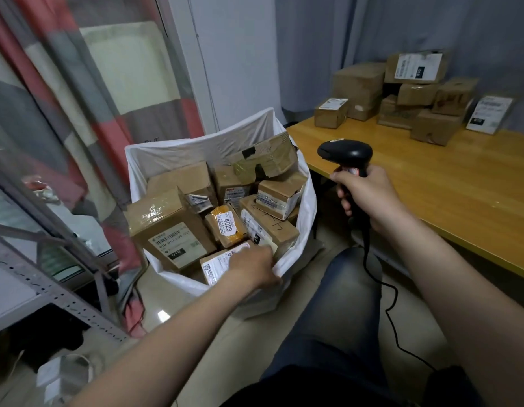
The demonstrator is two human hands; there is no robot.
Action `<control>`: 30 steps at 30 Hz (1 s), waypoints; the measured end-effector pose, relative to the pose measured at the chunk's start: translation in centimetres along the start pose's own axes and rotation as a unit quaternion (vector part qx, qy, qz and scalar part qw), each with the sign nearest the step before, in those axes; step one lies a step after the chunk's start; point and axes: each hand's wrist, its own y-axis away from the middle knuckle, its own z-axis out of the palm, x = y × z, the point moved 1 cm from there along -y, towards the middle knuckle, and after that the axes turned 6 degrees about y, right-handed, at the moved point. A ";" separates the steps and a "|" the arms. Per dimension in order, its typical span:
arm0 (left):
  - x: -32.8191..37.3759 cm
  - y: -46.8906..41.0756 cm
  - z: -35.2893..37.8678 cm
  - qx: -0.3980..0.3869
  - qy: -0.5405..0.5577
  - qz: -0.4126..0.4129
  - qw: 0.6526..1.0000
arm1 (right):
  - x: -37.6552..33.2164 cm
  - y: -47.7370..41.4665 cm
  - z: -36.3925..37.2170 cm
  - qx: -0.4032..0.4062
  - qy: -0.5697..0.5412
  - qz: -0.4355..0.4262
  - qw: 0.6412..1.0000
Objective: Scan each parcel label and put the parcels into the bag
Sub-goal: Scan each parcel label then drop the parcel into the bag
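Scanner (347, 155) is gripped by the right hand (365, 196); a parcel (218, 264) at the bag (309, 198) near rim is held by the left hand (256, 267).

A single head-worn wide-angle camera looks forward and steeply down from above the person's own arms. The open bag (178, 151) sits close ahead on the floor; the worktop (431, 183) runs off toward the right, its far end more distant.

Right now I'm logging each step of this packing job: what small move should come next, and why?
Probably let go and draw the left hand out of the white bag. It rests on a labelled parcel already inside, while more parcels wait on the table and the right hand holds the scanner.
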 end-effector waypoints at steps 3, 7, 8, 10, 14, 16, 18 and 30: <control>1.0 -1.5 4.2 -0.008 -0.051 -0.012 0.999 | 0.1 0.2 -0.2 -0.003 0.000 0.000 1.000; 2.2 -2.1 5.4 0.056 -0.108 0.001 0.993 | 0.5 0.3 -0.8 0.003 0.001 0.004 1.000; 2.4 -2.2 5.1 0.063 -0.113 0.003 0.992 | 0.7 0.3 -1.0 0.004 0.000 0.005 1.000; 2.3 -2.4 4.2 0.074 -0.113 0.005 0.991 | 0.9 0.3 -1.3 0.004 -0.004 0.007 1.000; 1.2 -2.9 1.8 0.065 -0.022 -0.010 0.998 | 1.1 0.3 -1.8 0.006 -0.011 0.011 1.000; 0.6 -3.4 0.4 0.049 0.052 -0.028 0.997 | 1.1 0.3 -2.0 0.011 -0.014 0.012 1.000; -0.1 -4.2 -1.1 0.021 0.117 -0.044 0.992 | 1.0 0.3 -2.2 0.013 -0.018 0.011 1.000; -1.9 -5.3 -3.9 -0.033 0.236 -0.026 0.971 | 1.3 0.2 -2.1 0.015 -0.010 0.022 1.000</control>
